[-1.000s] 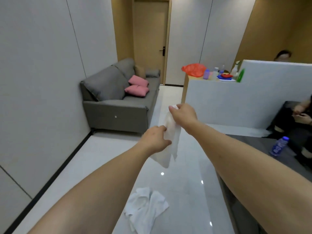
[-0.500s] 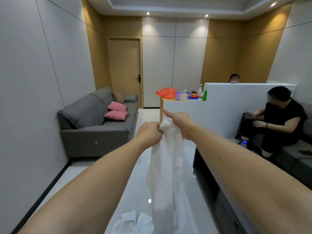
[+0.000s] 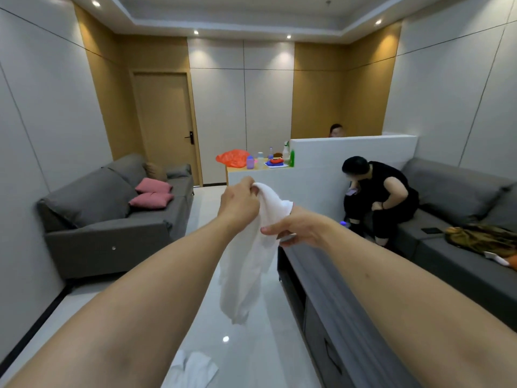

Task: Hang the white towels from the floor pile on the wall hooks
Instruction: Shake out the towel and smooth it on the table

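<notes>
- White towel (image 3: 253, 264): held up in mid-air at centre, above the floor; upper edge bunched between both hands, the rest hanging down in loose folds with its lower end clear of the floor.
- Left hand (image 3: 239, 204): closed around the top corner of the towel, fingers curled over the cloth, the higher of the two hands.
- Right hand (image 3: 291, 228): gripping the towel's upper edge just right of and below the left hand, thumb pointing left across the fabric.
- Floor pile (image 3: 190, 371): white cloth lying crumpled on the glossy pale floor (image 3: 251, 354), near bottom edge, below the hanging towel and apart from it.
- Low dark cabinet (image 3: 321, 312): runs along the right from near to the middle of the room, just right of the hanging towel.
- Grey sofa (image 3: 112, 219): against the left wall, two pink cushions (image 3: 152, 193) on its seat.
- White partition (image 3: 335, 169): far centre-right; beside it a counter carrying an orange bag (image 3: 232, 157) and several bottles.
- Seated person in black (image 3: 383, 197): on a second grey sofa (image 3: 461, 219) at right, leaning forward.
- Second person: only the top of a head visible behind the partition.
- Wooden door (image 3: 165, 127): far left of centre, shut.
</notes>
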### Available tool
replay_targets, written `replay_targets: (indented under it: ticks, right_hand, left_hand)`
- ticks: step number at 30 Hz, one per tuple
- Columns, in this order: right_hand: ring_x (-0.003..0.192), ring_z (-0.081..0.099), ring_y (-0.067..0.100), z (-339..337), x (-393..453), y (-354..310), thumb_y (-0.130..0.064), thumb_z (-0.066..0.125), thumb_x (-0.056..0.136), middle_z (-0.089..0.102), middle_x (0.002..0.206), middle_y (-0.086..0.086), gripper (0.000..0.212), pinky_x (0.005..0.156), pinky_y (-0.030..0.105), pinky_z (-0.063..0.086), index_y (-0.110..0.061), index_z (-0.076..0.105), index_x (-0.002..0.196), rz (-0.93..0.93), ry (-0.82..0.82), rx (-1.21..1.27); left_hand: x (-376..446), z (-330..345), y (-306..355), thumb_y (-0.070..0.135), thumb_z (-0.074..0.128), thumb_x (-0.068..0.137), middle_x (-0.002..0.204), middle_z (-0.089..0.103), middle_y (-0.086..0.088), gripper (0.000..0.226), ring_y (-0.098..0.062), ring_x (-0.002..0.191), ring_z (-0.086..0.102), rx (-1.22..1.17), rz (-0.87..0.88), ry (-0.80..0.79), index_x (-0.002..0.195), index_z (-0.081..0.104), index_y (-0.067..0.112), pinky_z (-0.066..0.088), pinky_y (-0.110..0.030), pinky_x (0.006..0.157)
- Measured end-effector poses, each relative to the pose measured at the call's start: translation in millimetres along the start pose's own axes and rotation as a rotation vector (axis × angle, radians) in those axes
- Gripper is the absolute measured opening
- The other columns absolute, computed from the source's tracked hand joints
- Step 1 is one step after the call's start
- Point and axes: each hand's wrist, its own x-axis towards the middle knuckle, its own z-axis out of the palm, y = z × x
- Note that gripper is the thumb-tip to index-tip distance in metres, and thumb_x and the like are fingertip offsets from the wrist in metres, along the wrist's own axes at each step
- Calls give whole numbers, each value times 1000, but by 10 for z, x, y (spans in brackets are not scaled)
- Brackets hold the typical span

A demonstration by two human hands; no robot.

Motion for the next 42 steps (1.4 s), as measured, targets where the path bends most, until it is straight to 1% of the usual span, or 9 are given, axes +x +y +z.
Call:
replay_targets:
  ticks: [8,13,20,23,26,29,35,39,42]
  right_hand:
    - [97,68,23,-709,-774,672,-23,68,93,73,104,7,17,84,44,59,-13,66,107,62,-34,-91]
    - [77,66,20,-1147,-955,830,-19,50,101,68,90,7,21,67,36,57,-6,61,114,59,84,239]
    - [100,62,37,-1681,-781,1113,-11,30,107,64,100,24,34,91,52,50,12,55,105,36,273,864]
    - [89,65,36,-1988,-545,1137,-10,36,106,63,109,27,27,76,50,54,12,51,113,21,456,992]
    - [108,62,39,-2324,-313,1189,-11,39,106,57,127,29,34,80,49,52,13,45,129,16,533,1005]
    - [115,60,42,-2655,-156,1191,-11,38,107,58,126,31,35,86,50,52,14,44,131,5,555,1007]
    - [83,66,29,-3086,129,1310,-8,55,95,66,105,19,26,74,39,59,4,57,119,225,576,514]
    - [115,55,26,-3267,405,1403,2,80,68,51,132,6,80,97,44,52,-14,48,140,21,502,-23]
    - [106,65,25,-3426,581,1413,3,82,59,69,113,5,68,94,42,54,-18,63,121,-56,258,-122]
  left_hand:
    - [-300,462,1024,24,41,101,94,61,-5,17,-25,84,54,22,-41,60,99,57,20,37,-32,68]
    - [-403,1009,1366,26,60,92,119,60,-5,36,-25,103,58,96,-150,-226,127,56,24,50,-32,80]
    - [-390,1659,1713,62,37,98,111,65,-7,54,-24,97,66,-78,-117,-583,116,63,19,58,-42,83]
    - [-226,1873,1770,77,46,84,109,66,-5,67,-25,93,69,-265,-185,-813,119,56,21,60,-42,74]
    - [31,2162,1718,55,76,75,109,67,-2,59,-24,95,69,-125,-140,-984,120,54,24,58,-39,73]
    - [316,2540,1646,25,64,82,108,65,-6,31,-25,95,64,136,-62,-852,112,60,19,55,-40,85]
    - [848,2842,1833,26,54,96,101,66,-7,19,-27,91,62,6,-22,-507,107,68,19,54,-38,82]
    - [1091,3015,2088,20,64,88,98,66,-4,17,-24,91,62,-58,-23,-552,104,71,19,56,-38,83]
    - [1194,3184,2272,16,68,79,96,65,-7,20,-24,91,63,-208,-110,-548,99,66,17,57,-41,83]
